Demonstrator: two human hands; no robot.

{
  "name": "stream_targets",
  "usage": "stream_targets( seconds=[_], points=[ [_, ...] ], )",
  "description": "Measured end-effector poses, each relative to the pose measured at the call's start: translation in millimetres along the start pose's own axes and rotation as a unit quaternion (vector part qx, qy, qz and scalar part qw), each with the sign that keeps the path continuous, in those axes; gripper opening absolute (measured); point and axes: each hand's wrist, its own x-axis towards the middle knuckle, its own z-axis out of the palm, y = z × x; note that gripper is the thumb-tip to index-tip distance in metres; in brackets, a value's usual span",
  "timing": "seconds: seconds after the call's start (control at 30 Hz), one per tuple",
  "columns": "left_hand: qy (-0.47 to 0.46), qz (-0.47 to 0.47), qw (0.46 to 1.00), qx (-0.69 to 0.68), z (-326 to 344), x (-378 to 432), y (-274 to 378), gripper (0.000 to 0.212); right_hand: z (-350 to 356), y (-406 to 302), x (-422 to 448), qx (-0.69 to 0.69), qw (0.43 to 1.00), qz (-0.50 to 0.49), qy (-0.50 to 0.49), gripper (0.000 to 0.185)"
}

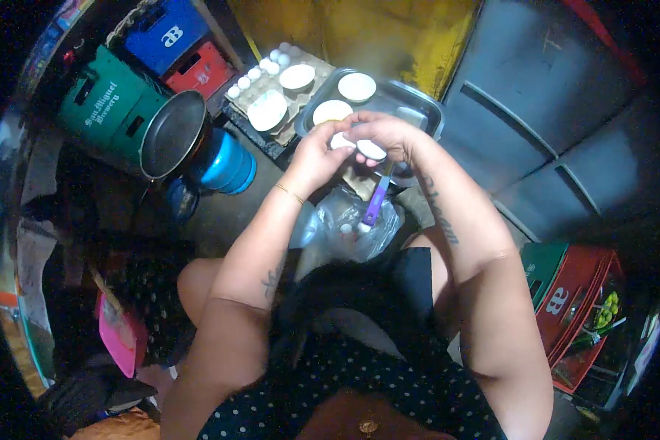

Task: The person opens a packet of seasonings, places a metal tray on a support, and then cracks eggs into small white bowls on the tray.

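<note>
My left hand (319, 151) grips a small white rounded piece (341, 141) between thumb and fingers; whether it is an egg or a shell is unclear. Close against it, my right hand (382, 135) holds a small white oval object (371, 149) with a dark rim, possibly a shallow cup or lid. Both hands are over the near edge of a metal tray (437, 110). In the tray sit two pale bowls, one at the back (357, 87) and a nearer one (333, 111) partly behind my fingers. Below my hands, a purple-handled utensil (377, 203) slants down from the tray.
Left of the tray, a carton egg tray (319, 63) bears several white eggs (252, 75) and two bowls (268, 110). A clear plastic bag (357, 236) lies below. At left are a frying pan (173, 135), blue cylinder (228, 165) and green crate (107, 107); red crates (564, 308) stand right.
</note>
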Motion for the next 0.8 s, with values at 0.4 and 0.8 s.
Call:
stream_targets(
  seconds=[0.4, 0.8],
  points=[
    [0.142, -0.079, 0.954, -0.250, 19.7, 52.0, 19.4, 0.040, -48.6, 23.7, 47.1, 0.289, 0.955, -0.039, 0.060, 0.036],
    [0.048, -0.147, 0.898, -0.411, 13.5, 102.9, -36.1, 0.032, -70.8, -1.1, 63.8, 0.238, 0.960, -0.063, 0.131, 0.032]
  ],
)
